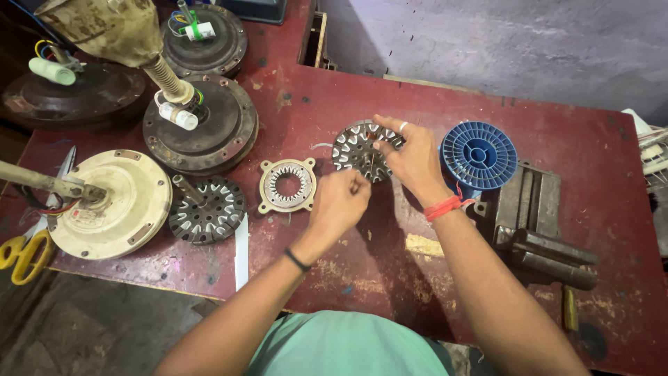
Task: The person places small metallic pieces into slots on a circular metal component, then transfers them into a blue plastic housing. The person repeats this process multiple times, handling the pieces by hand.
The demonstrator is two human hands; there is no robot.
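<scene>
Gripping the stator (358, 150) at its rim, right hand (414, 163) has fingers pinched closed on it; left hand (339, 204) curls shut just below (contents unclear). Blue spool (480, 154) sits beyond the right knuckles. Best held steady and level, I'd judge.

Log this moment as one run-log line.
left hand: pinched at stator core edge | right hand: fingers on core | beside: blue spool, bench vise

Round slotted metal stator core (358, 147), grey, tilted on edge, on red workbench (557, 139)
</scene>
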